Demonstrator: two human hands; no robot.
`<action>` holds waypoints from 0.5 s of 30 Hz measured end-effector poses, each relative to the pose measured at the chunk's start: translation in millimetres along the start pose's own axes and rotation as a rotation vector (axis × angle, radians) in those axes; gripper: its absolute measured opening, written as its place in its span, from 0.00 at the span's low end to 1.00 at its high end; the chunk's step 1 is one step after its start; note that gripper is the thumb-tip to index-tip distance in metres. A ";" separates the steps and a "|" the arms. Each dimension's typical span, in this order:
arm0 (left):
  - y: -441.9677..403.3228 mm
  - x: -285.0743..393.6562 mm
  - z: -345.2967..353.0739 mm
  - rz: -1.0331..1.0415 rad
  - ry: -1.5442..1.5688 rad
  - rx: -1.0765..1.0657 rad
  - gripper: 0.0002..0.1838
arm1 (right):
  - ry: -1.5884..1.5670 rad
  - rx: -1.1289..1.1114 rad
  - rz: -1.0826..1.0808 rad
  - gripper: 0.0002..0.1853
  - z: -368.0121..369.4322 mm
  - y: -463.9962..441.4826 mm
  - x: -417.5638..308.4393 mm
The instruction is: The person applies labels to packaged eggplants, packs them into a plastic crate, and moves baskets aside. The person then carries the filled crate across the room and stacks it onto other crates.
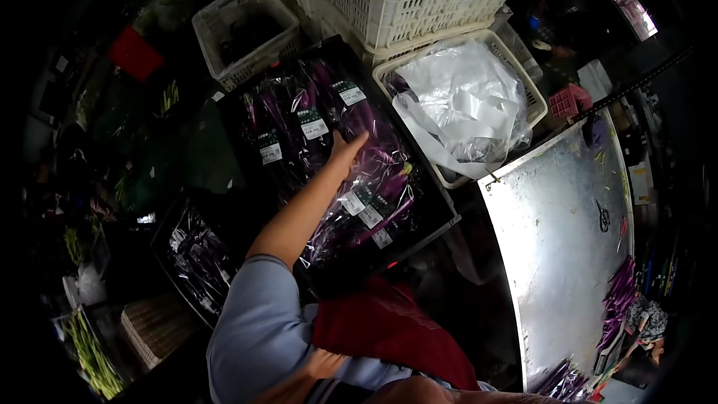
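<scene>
My left hand (348,155) reaches over a black crate (441,228) and rests on clear plastic bags of long purple eggplants (381,138). Its thumb is spread and no bag is lifted. White labels (315,129) show on several bags, which lie side by side in the crate. Low in the view, a second hand (325,363) lies against the edge of a dark red apron (381,322). Its fingers are partly hidden, and I cannot tell for sure that it is my right hand.
A pale basket (542,108) holding clear plastic bags stands beside stacked cream crates (441,4). Another basket (217,67) is at the upper left. On the metal table (553,254) lie scissors (603,217) and loose eggplants (617,295). A person (647,322) is at its far side.
</scene>
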State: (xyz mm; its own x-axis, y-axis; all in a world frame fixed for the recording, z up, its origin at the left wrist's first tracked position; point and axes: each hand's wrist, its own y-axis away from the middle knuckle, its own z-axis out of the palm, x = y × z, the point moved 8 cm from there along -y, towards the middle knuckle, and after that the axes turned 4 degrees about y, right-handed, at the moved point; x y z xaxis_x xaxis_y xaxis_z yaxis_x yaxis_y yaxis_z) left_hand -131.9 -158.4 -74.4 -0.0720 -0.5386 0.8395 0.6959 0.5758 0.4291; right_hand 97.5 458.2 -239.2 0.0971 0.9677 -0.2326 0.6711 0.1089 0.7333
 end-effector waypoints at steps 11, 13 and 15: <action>52.9 49.4 10.2 0.257 -0.737 0.175 0.44 | -0.505 0.244 -0.699 0.09 -246.1 52.3 -322.4; 91.3 87.9 33.5 0.689 -1.094 0.162 0.37 | -0.533 0.266 -0.853 0.11 -264.4 56.9 -362.5; 115.1 87.2 56.2 0.962 -1.240 0.020 0.27 | -0.456 0.271 -0.972 0.12 -268.2 53.8 -390.0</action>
State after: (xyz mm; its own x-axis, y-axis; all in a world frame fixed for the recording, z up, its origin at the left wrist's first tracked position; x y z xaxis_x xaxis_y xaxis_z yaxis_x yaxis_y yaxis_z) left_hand -98.3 -104.6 66.9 -0.1503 0.8372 0.5259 0.8161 0.4053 -0.4119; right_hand -101.4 147.6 62.4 -0.3341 0.3163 -0.8879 0.7420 0.6692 -0.0408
